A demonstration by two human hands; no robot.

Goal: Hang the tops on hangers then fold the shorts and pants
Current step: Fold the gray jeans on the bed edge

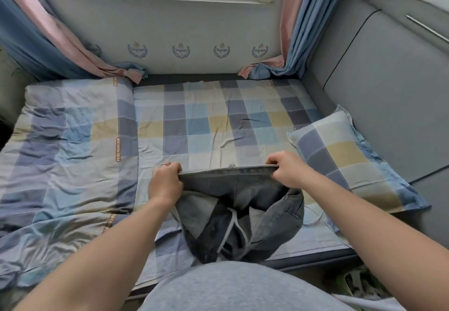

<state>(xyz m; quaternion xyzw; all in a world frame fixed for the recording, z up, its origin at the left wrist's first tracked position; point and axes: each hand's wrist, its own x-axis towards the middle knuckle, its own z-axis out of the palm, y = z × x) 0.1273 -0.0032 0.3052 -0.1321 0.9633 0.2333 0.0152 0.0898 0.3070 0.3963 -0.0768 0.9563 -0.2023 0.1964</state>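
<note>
A pair of grey-blue denim pants [243, 196] with white drawstrings hangs over the near part of the bed, its waistband stretched level between my hands. My left hand [165, 181] grips the left end of the waistband, and a ring shows on one finger. At the right end, my right hand [286, 169] pinches the band. The legs bunch and droop toward the bed's front edge, partly folded over each other.
The bed [199, 126] has a checked blue, yellow and grey sheet. A folded checked quilt [65, 155] lies on the left, a matching pillow [345, 157] on the right. Curtains hang at both far corners; a grey padded wall is on the right.
</note>
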